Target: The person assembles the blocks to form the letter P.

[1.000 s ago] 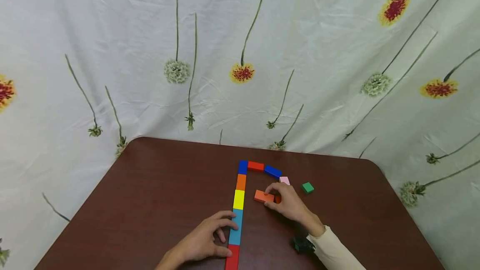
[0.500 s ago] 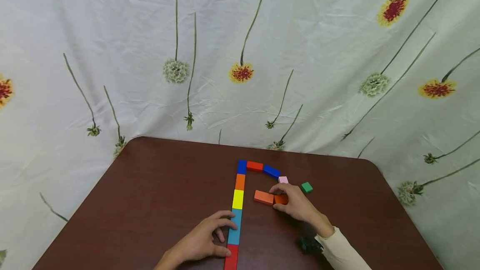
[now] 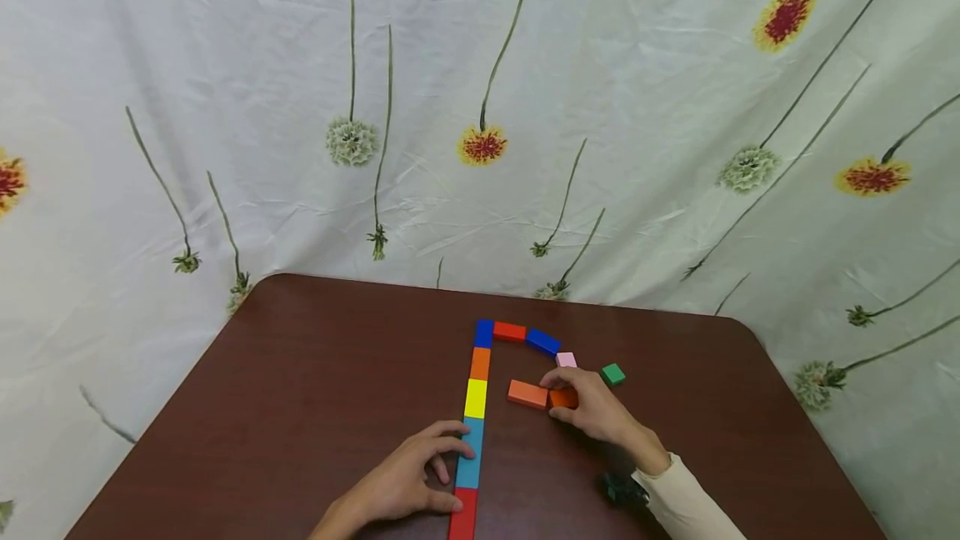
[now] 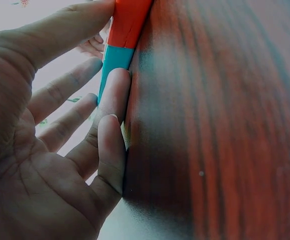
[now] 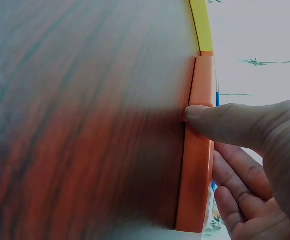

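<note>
My left hand lies along a straight row of coloured blocks, fingertips on the light blue block and thumb on the red block. In the left wrist view its fingers are loosely extended along the row's side. My right hand pinches a dark orange block between thumb and fingers. That block lies end to end with a lighter orange block. In the right wrist view the thumb presses near the joint of the two orange blocks; the fingers are behind them.
Beyond the left hand the row continues with yellow, orange and blue blocks. From its far end a red block, a blue block and a pink block curve right. A green block lies apart.
My right hand has shifted right, off the lighter orange block and onto the dark orange one, which shows more now. The left hand has stayed in place.
</note>
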The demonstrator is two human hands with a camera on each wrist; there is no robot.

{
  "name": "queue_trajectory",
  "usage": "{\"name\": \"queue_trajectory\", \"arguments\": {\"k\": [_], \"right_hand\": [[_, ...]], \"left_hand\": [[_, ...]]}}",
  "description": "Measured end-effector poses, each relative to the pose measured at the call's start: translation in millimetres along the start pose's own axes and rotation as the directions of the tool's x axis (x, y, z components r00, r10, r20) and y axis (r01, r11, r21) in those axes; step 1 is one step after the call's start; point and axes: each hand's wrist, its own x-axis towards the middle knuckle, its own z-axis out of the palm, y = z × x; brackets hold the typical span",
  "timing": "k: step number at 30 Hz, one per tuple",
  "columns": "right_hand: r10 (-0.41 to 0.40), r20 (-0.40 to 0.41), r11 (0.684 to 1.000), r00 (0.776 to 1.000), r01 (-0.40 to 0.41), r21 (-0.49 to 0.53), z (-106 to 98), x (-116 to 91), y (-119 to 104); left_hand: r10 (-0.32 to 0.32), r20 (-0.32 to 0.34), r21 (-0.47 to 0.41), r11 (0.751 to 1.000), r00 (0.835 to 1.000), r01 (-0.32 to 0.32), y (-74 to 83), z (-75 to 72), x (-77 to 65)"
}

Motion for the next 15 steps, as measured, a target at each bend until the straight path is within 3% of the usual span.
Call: {"name": "queue_trajectory", "arguments": {"k": [15], "right_hand": [[-0.001, 0.006, 1.0, 1.0, 0.001, 0.003, 2.1, -0.7, 0.4]], "left_hand": [[0.005, -0.001, 0.005, 1.0, 1.0, -0.005, 2.5, -0.6, -0.9]]}}
